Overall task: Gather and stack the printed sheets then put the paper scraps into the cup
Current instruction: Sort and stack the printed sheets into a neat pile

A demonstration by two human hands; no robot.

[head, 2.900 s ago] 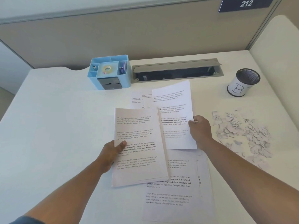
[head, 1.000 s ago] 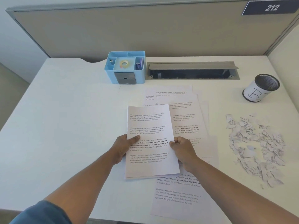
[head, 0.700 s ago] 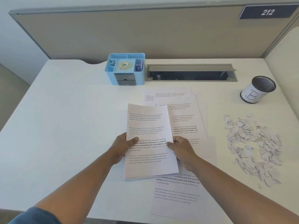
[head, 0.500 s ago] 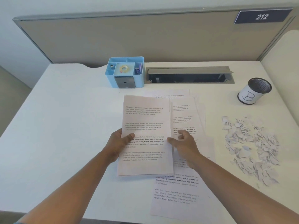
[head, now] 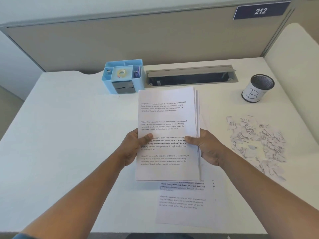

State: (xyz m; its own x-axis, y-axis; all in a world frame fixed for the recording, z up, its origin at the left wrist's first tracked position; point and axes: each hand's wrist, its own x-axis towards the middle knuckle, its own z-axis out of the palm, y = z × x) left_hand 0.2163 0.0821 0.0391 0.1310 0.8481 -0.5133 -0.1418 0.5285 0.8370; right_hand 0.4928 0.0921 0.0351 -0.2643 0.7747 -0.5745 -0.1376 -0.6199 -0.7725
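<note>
Stack held in both hands, more sheets and scraps left on the bench.

Left hand [head: 133,147] and right hand [head: 206,147] grip the stack [head: 167,128] by its long edges, thumbs on top, left of the cup [head: 258,88]. Its long axis runs away from the person, text tops toward the far side. Offset right edges could let sheets slip; loose sheets [head: 186,204] lie nearer the person; scraps [head: 255,140] could scatter.
</note>
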